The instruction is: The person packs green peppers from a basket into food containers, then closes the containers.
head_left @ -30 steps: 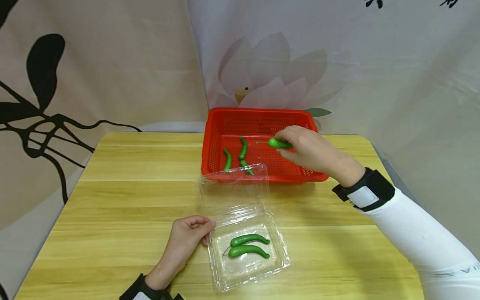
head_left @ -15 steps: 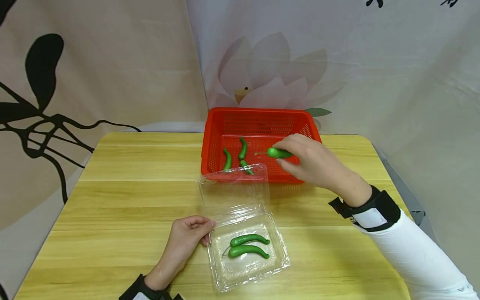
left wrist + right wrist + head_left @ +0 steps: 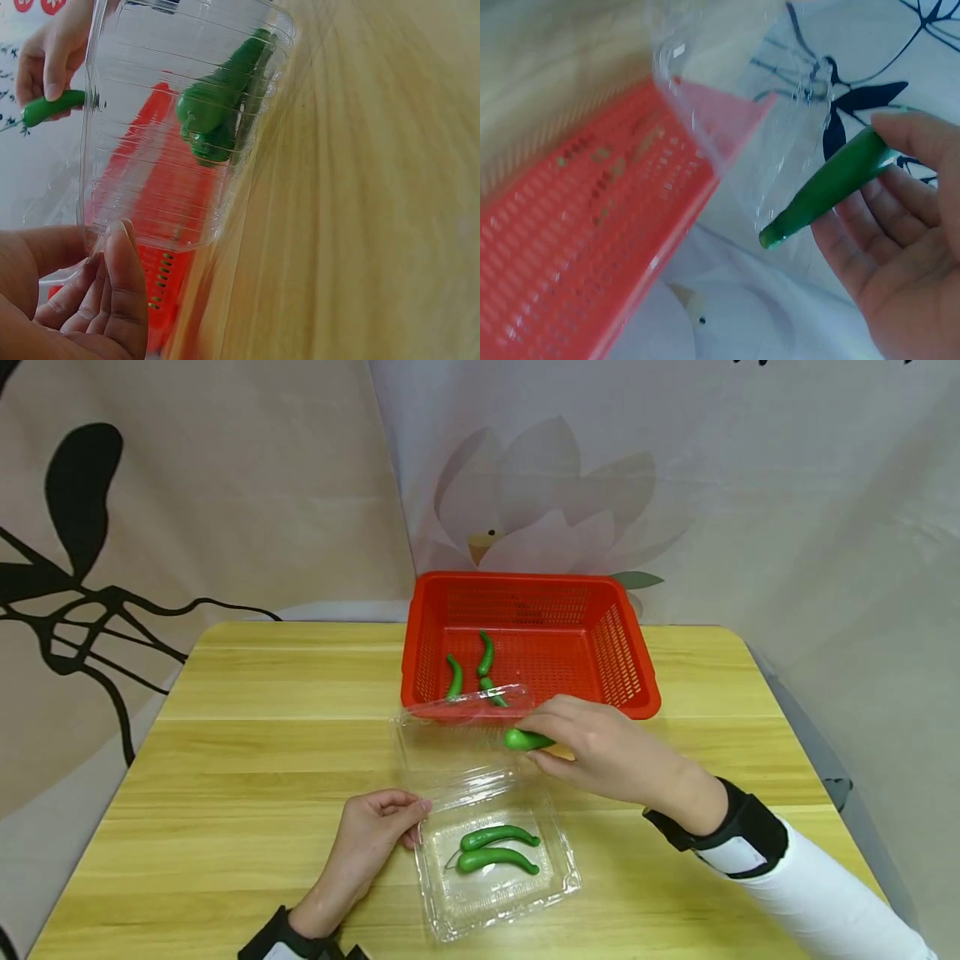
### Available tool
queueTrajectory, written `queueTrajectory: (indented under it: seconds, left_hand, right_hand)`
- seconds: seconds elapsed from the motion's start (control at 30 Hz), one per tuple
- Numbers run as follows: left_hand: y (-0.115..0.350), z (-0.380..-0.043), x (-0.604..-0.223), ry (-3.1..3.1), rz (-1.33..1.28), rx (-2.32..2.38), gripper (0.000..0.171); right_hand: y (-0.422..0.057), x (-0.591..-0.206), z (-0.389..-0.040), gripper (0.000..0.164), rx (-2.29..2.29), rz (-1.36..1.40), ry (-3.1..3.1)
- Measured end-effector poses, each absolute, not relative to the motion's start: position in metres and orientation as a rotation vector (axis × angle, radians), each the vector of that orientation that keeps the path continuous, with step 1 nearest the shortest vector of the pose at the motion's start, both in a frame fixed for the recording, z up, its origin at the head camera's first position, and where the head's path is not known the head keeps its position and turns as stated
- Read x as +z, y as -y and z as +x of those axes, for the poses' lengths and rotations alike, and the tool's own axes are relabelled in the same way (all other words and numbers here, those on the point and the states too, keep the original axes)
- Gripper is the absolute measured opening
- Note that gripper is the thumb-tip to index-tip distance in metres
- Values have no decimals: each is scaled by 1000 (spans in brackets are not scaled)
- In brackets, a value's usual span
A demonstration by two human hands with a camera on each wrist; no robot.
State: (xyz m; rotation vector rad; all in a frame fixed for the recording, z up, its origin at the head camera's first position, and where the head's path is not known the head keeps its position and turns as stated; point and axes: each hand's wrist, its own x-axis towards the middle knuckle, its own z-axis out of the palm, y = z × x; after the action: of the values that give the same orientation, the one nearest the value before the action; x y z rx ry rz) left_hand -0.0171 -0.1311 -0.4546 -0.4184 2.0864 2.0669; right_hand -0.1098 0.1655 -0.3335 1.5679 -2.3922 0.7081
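My right hand (image 3: 607, 750) pinches a green chili pepper (image 3: 528, 740) between thumb and fingers, above the raised lid of a clear plastic clamshell box (image 3: 480, 910). In the right wrist view the same chili pepper (image 3: 829, 184) lies across the fingers, thumb on its upper end. At the box's left edge, my left hand (image 3: 371, 835) pinches the rim with thumb and fingers. Two green chili peppers (image 3: 498, 860) lie side by side in the open box; the left wrist view shows these chili peppers (image 3: 214, 112) through the clear wall.
A red plastic basket (image 3: 637, 668) stands at the back of the wooden table (image 3: 285, 735). Inside it are 3 green chili peppers (image 3: 456, 677), partly behind the clear lid (image 3: 450, 747), which leans over the basket's front rim. A printed cloth (image 3: 300, 485) hangs behind.
My right hand has moved out of the basket, toward me and a little left, carrying the chili pepper over the lid. The left hand and the box have stayed put.
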Motion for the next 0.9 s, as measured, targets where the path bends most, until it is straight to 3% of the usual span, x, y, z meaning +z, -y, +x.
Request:
queueTrajectory:
  seconds: [0.3,0.67,0.9]
  left_hand:
    - [130,-17,-454,-2091,-434,2059,10]
    - [130,-17,-454,-2092,-423,2067,12]
    - [131,-17,-453,-2093,-420,2062,13]
  right_hand:
    - [-151,-349,-86,33,607,1672,2447]
    - [-132,-376,-62,17,405,1847,2507]
    - [-119,-389,-49,15,248,1950,2580]
